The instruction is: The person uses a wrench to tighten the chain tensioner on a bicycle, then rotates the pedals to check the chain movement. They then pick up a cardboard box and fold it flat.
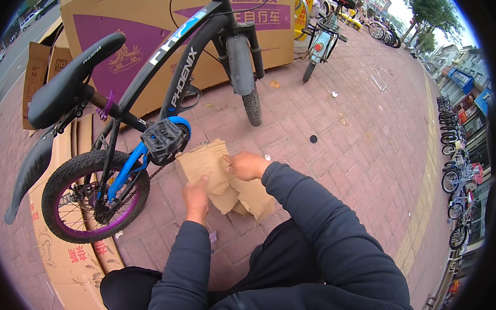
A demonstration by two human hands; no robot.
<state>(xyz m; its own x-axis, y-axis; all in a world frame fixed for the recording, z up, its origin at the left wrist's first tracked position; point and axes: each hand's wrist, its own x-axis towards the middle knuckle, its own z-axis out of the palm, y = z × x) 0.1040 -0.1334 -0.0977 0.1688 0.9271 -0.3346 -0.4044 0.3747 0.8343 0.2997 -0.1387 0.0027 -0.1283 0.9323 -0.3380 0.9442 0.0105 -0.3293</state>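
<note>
Between my hands is a torn piece of brown cardboard (202,164), held up in front of me. My left hand (196,199) grips its lower left edge, thumb on top. At the right edge my right hand (248,166) pinches it with thumb and fingers. More torn cardboard scraps (253,196) with ragged edges show just below and to the right of it; whether they are joined to the held piece I cannot tell. Close on the left stands a black bicycle (182,80), its black pedal (166,141) and blue crank side nearest the held cardboard.
Flattened cardboard (69,271) lies under the rear wheel (96,196). A large bicycle carton (120,27) stands behind the bicycle. Beyond it is a small light-blue bicycle (322,41) on the brick paving (349,166). A row of bicycles (453,183) lines the far right.
</note>
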